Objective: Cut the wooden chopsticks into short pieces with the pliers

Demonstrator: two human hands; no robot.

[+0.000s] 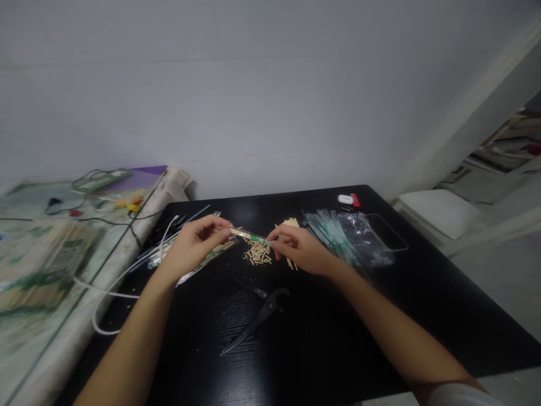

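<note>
My left hand and my right hand are both closed on the ends of one thin wooden stick in a clear green-printed wrapper, held level just above the black table. Under the stick lies a small heap of short cut wooden pieces. More wrapped sticks lie beneath my left hand. A few bare sticks show behind my right hand.
Black scissors lie on the table in front of my hands. A pile of empty clear wrappers sits to the right, with a white and red object behind it. White cables and a cluttered glass-topped surface are on the left.
</note>
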